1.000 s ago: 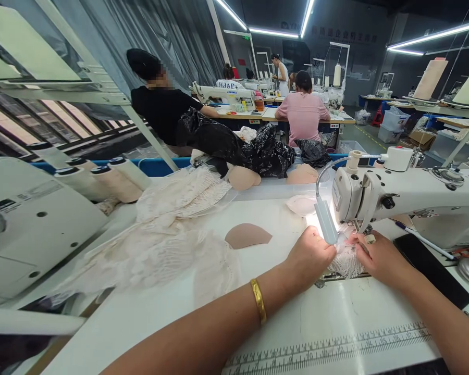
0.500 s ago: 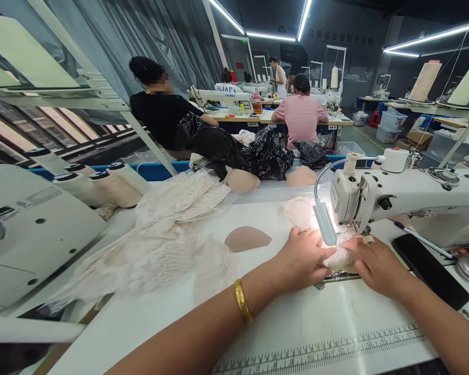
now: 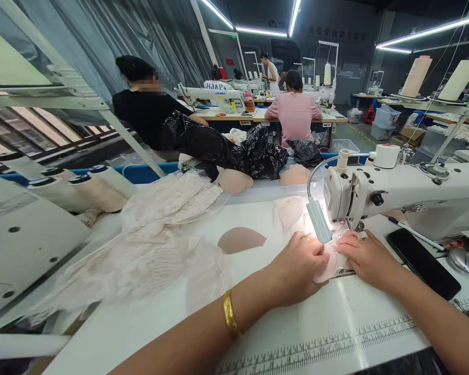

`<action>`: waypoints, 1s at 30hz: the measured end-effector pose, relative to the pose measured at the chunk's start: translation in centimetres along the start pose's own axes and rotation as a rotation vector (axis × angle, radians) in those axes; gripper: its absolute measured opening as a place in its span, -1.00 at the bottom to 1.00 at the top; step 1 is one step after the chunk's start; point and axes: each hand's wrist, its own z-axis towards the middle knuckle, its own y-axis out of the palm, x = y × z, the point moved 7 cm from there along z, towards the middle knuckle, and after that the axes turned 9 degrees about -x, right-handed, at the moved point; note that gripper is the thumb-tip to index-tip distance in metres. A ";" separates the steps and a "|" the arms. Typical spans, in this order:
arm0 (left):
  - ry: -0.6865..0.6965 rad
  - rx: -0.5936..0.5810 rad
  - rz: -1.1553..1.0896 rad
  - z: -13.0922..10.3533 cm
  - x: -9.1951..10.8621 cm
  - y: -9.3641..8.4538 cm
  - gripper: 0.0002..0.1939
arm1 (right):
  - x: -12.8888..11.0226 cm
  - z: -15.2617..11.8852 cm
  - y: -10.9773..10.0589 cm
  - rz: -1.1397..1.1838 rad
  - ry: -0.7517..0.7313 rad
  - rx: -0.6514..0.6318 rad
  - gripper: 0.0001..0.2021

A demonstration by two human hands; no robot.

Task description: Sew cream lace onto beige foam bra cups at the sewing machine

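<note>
A pale pink bra cup (image 3: 329,264) with lace lies at the needle area of the white sewing machine (image 3: 410,190), lit by a small gooseneck lamp (image 3: 318,221). My left hand (image 3: 299,268) pinches the cup's left side, thumb towards me, fingertips near the lamp head. From the right, my right hand (image 3: 369,260) has its fingers together on the lace, close to the presser foot. The needle is hidden behind the lamp and fingers. Left of my left hand lie a beige cup pad (image 3: 241,240) and, farther back, another lace-edged cup (image 3: 290,213).
Gathered cream lace fabric (image 3: 152,245) covers the table's left part. A black phone (image 3: 424,263), a pen (image 3: 416,234) and a silver round object (image 3: 461,261) lie right. A printed ruler (image 3: 320,348) runs along the front edge. Black plastic bags (image 3: 226,148) and seated co-workers are beyond.
The cup between my hands has turned, so more of its pink surface shows beside my left fingers. My left hand has tilted slightly. The whole view has shifted a little.
</note>
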 end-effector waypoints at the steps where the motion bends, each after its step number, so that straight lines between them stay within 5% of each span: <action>1: 0.027 0.011 0.000 0.1 0.0 0.1 -0.91 | 0.3 0.0 0.2 -0.003 0.018 0.000 -0.61; 9: -0.038 0.074 0.069 0.5 -2.2 1.4 -0.69 | 0.4 0.0 0.1 0.032 0.007 0.019 -0.53; 17: 0.122 0.169 0.023 0.5 -1.1 1.4 -0.67 | 1.5 0.0 1.2 0.087 0.083 -0.010 -0.50; 30: 0.067 0.159 0.081 0.8 -1.4 1.6 -0.75 | 2.1 0.1 1.7 0.081 0.157 -0.020 -0.41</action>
